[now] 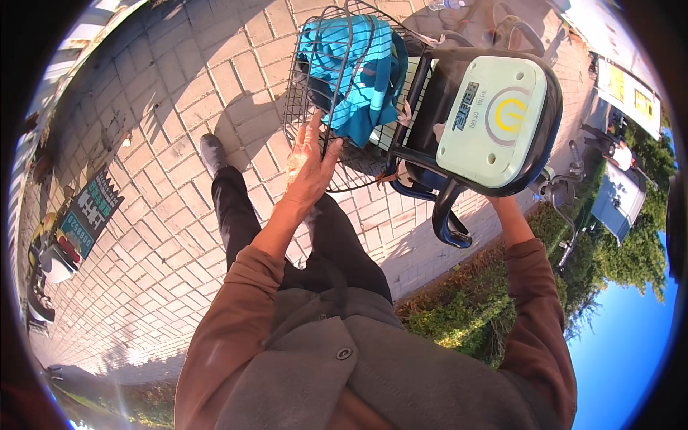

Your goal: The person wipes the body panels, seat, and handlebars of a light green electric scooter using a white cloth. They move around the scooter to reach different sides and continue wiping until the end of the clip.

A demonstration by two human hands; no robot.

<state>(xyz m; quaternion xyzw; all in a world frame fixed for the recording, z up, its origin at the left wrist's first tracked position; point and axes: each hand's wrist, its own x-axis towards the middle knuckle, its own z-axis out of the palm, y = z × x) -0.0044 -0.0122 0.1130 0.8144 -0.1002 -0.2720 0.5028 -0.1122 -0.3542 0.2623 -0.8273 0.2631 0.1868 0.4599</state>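
A black wire basket (292, 118) holds a bundled teal cloth bag or garment (351, 64). My left hand (312, 163) is on the basket's near rim, its thumb on one side of the wire and its fingers on the other. To the right of the basket is a pale green panel (494, 118) with a yellow round symbol, framed in black and joined to black tube bars (450, 215); it looks like part of a scooter or cart. My right hand (502, 203) reaches up behind the lower edge of this panel, which hides its fingers.
Brick paving (165, 208) lies under my feet. On the left stands a parked scooter (57, 261) with a green plate. A hedge (466, 315) runs along the right, with another cycle's handlebar (562, 193) beside it. A plastic bottle (446, 4) lies at the top.
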